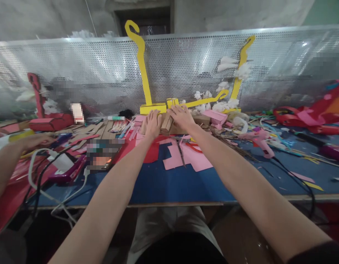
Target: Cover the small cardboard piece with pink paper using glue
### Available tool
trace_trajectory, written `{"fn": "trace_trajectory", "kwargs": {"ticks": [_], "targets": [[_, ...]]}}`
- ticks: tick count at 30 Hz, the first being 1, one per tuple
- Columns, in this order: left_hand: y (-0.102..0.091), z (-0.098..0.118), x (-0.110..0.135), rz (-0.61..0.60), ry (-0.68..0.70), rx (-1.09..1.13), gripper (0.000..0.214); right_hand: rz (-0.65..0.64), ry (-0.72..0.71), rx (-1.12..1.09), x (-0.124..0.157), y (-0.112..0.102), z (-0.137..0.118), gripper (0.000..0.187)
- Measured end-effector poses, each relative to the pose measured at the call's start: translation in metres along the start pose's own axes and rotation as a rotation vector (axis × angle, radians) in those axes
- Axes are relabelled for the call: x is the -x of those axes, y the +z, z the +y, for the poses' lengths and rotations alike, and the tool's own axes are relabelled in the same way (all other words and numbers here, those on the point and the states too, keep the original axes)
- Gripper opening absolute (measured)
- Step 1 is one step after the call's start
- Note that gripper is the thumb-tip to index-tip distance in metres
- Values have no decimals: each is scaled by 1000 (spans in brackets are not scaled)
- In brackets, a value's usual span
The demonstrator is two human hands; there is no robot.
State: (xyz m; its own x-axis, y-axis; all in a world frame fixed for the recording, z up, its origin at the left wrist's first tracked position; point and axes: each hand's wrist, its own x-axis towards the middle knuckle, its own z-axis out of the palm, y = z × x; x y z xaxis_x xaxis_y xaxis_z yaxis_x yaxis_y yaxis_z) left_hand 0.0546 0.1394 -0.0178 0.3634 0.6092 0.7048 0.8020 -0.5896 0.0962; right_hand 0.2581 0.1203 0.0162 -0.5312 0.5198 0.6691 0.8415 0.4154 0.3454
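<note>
Both my arms stretch forward over a blue table (169,185). My left hand (153,124) lies with fingers together on a brown cardboard piece (167,123) at the table's far middle. My right hand (182,116) rests on the same cardboard from the right, fingers curled over its top. Just behind stand yellow card boxes (153,108) with a tall yellow hook-shaped upright (143,62). Pink and red paper cut-outs (186,156) and scissors (183,150) lie just in front of my hands.
A perforated metal screen (76,73) closes the back of the table. A pink glue gun (259,141) with a black cord lies at the right. Another person's forearm (10,154) reaches in at the left near red boxes (51,121), cables and a purple tool (67,172).
</note>
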Motion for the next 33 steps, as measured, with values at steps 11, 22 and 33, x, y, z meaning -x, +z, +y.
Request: {"fn": "trace_trajectory", "kwargs": {"ticks": [11, 22, 33], "targets": [[-31, 9, 33, 178, -70, 93, 50, 111, 409, -141, 33, 1, -36, 66], [-52, 44, 54, -85, 132, 254, 44, -84, 295, -297, 87, -30, -16, 62], [-32, 28, 58, -73, -67, 422, 49, -161, 361, -408, 90, -40, -30, 68]]}}
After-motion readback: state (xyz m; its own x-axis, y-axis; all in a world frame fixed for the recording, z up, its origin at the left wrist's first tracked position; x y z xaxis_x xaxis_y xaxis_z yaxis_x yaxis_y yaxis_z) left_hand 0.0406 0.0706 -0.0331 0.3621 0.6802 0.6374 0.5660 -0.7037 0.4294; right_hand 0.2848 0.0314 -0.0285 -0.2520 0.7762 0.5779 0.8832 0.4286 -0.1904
